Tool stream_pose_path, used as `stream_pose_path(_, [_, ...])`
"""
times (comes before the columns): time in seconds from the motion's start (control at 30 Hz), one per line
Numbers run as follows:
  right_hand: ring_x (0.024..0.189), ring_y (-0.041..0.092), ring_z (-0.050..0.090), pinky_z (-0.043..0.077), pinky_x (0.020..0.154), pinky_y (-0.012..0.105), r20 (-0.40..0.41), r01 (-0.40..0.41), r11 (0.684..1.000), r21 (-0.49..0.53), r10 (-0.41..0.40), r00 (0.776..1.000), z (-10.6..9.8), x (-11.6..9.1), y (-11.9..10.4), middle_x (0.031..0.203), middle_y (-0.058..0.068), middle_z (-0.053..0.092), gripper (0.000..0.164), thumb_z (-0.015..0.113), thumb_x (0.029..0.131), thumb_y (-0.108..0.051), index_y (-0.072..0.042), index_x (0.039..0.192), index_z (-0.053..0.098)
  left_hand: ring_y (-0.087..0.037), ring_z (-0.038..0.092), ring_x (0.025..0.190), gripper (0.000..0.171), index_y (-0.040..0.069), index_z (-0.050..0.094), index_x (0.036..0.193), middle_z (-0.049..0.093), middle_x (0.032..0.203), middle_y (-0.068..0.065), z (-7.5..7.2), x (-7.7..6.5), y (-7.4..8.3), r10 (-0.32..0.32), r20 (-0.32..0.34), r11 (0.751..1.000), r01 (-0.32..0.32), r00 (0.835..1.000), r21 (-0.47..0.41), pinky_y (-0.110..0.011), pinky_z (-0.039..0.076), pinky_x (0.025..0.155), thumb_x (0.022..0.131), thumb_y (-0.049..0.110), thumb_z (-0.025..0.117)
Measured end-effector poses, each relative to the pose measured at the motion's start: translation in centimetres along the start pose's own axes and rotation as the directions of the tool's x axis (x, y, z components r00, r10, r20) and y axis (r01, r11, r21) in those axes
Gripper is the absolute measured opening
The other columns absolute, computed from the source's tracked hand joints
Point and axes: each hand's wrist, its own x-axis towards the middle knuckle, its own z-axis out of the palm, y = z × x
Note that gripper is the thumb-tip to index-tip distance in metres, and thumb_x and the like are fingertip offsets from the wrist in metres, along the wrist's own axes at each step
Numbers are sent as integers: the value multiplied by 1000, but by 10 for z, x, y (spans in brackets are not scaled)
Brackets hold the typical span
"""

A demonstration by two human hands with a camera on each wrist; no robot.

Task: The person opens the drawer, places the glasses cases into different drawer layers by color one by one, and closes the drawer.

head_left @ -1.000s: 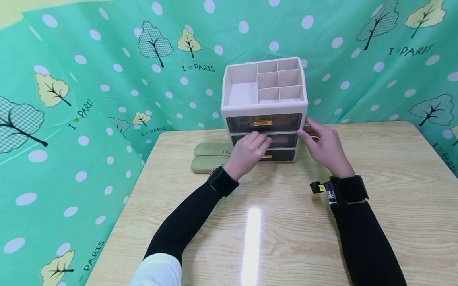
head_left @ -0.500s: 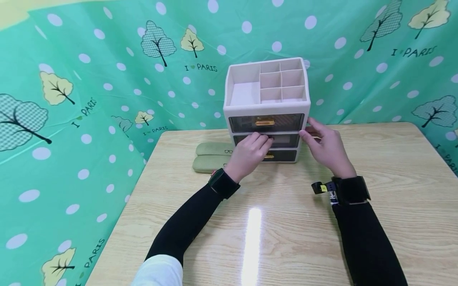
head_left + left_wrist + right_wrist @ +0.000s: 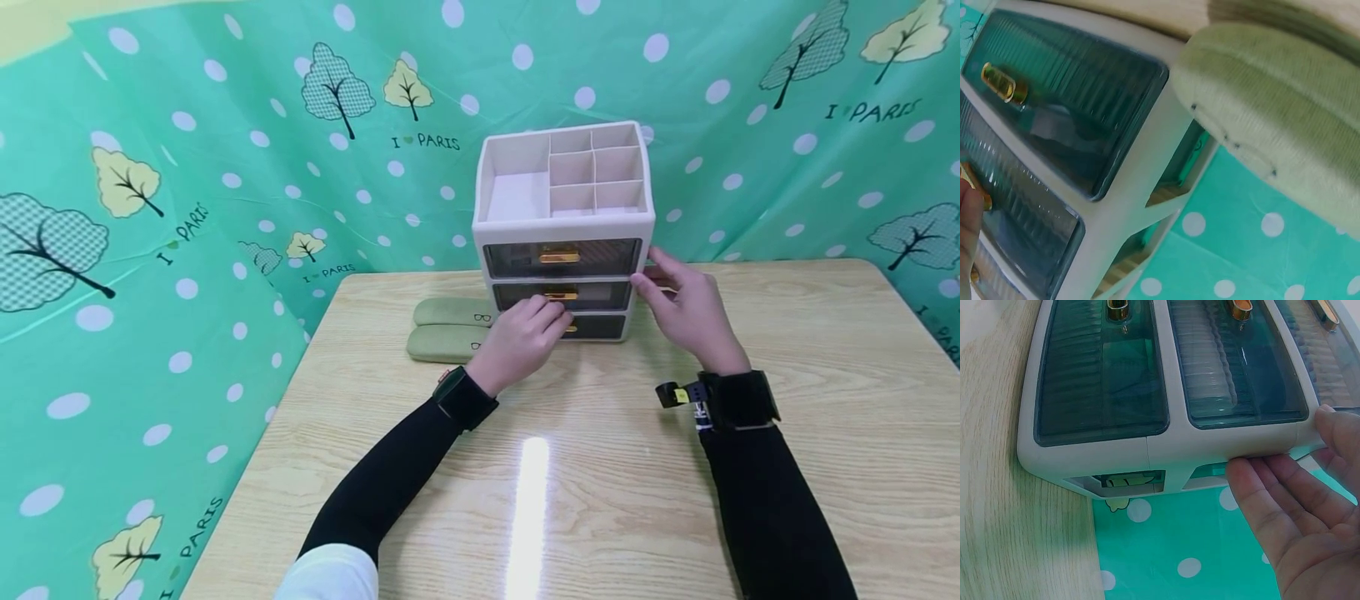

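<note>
A white desktop drawer organizer (image 3: 564,226) with three dark see-through drawers stands at the back of the table, every drawer pushed in. My left hand (image 3: 521,343) is at the front, fingers loosely curled just below the gold handle (image 3: 561,296) of the middle drawer. In the left wrist view a fingertip (image 3: 969,212) overlaps one end of that handle; contact is unclear. My right hand (image 3: 693,317) holds the organizer's right side, thumb at the front edge and fingers (image 3: 1259,487) along the side wall. The lowest drawer (image 3: 603,323) is partly hidden by my left hand.
Two green glasses cases (image 3: 450,343) lie left of the organizer, one behind the other, close to its side. Divided compartments (image 3: 573,169) form the organizer's top. A green dotted cloth (image 3: 420,200) hangs behind the wooden table (image 3: 615,492).
My left hand has lowered slightly from the middle drawer's handle, which now shows above the fingers. My right hand stays on the organizer's side.
</note>
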Motion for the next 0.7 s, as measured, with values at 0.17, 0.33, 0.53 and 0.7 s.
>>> stream_pose_path(0.17, [114, 32, 67, 56, 96, 43, -2, -9, 1000, 1, 9, 1000, 0, -1, 0, 126, 20, 69, 54, 58, 106, -32, -16, 156, 45, -19, 64, 96, 21, 6, 76, 115, 72, 108, -5, 5, -1, 5, 9, 50, 1000, -8, 999, -14, -25, 57, 84, 105, 10, 57])
stream_pose_path(0.33, [114, 31, 67, 56, 95, 42, -4, -8, 1000, 5, 8, 1000, 0, 0, 1, 127, 19, 68, 53, 58, 106, -32, -17, 155, 45, -19, 64, 99, 23, 6, 74, 120, 71, 113, -5, 13, -3, 10, 16, 117, 1000, -16, 993, 1, -26, 57, 84, 104, 6, 56])
stream_pose_path(0.53, [115, 32, 66, 56, 95, 45, -6, -8, 1000, 7, 9, 1000, 0, 0, 0, 127, 19, 68, 53, 57, 106, -32, -17, 156, 45, -20, 64, 101, 24, 7, 74, 120, 71, 114, -6, 22, -3, 13, 7, 158, 999, -12, 987, 32, -26, 57, 86, 103, 3, 58])
stream_pose_path(0.7, [115, 29, 67, 56, 95, 45, -5, -9, 1000, 1, 9, 1000, 0, 0, 0, 128, 18, 68, 53, 58, 106, -33, -18, 156, 45, -19, 64, 99, 24, 8, 75, 118, 71, 112, -5, 28, -3, 16, -8, 187, 998, -4, 982, 68, -25, 58, 85, 102, 2, 58])
